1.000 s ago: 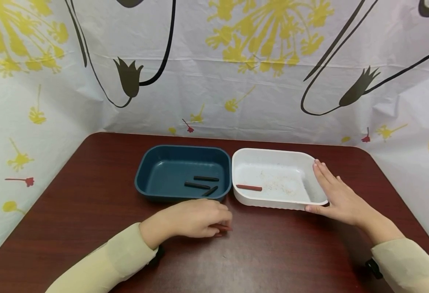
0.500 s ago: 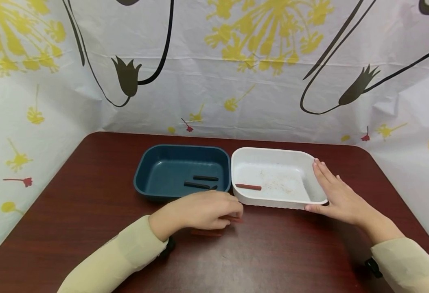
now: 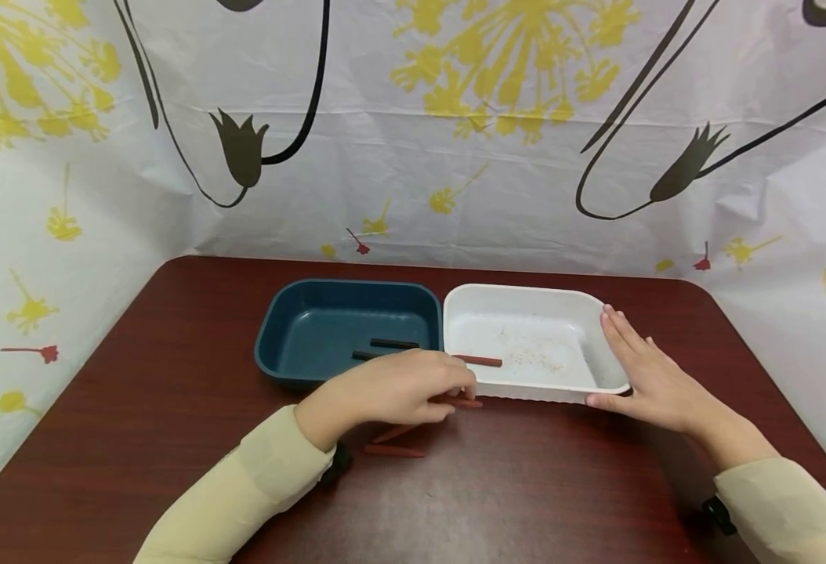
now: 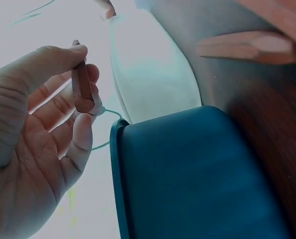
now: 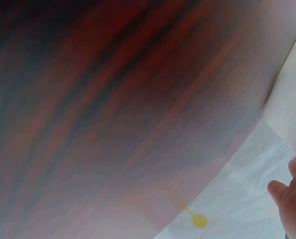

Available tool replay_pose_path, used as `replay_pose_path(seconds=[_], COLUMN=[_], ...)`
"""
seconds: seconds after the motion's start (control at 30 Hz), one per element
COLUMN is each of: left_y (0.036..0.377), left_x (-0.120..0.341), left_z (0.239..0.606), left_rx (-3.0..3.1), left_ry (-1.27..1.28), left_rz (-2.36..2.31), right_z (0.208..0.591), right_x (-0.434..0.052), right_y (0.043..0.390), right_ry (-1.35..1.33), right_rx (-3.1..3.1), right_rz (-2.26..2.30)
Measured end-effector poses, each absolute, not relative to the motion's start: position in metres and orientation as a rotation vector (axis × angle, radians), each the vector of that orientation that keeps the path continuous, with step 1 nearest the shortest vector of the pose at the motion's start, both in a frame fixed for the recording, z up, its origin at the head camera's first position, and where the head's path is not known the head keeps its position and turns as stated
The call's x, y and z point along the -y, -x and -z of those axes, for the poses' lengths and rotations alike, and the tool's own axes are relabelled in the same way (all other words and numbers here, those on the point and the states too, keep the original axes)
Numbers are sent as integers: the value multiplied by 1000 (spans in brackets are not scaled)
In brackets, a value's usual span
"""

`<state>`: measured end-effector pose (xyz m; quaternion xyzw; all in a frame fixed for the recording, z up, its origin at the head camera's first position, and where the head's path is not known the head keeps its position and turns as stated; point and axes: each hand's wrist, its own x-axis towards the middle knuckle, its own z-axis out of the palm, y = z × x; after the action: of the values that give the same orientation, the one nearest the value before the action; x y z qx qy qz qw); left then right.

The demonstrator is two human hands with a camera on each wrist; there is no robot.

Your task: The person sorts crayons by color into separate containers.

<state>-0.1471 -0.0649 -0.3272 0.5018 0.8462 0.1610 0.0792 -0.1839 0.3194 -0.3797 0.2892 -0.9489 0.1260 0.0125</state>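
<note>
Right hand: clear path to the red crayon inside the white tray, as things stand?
Probably yes. The right hand rests flat on the right rim of the white tray, which is open-topped, and the red crayon lies alone near its left wall. Nothing lies between; the left hand is outside the tray's front edge.

No readable text or labels, seemingly, anywhere.

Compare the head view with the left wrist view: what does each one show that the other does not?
Only the head view shows the right hand resting on the white tray's rim, the dark sticks inside the blue tray, and a red stick lying on the table. Only the left wrist view shows the fingers pinching a held stick. Both show the left hand and both trays.
</note>
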Motion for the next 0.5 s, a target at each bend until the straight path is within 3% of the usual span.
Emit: replay_pose_path(seconds=[0.5], left_y=[160], left_x=[52], left_z=[318], left_rx=[-2576], left_ry=[-1567], left_rz=[-586], right_z=[380], right_x=[-320], right_y=[185], right_ry=[-904], right_rx=[2960], right_rz=[-391])
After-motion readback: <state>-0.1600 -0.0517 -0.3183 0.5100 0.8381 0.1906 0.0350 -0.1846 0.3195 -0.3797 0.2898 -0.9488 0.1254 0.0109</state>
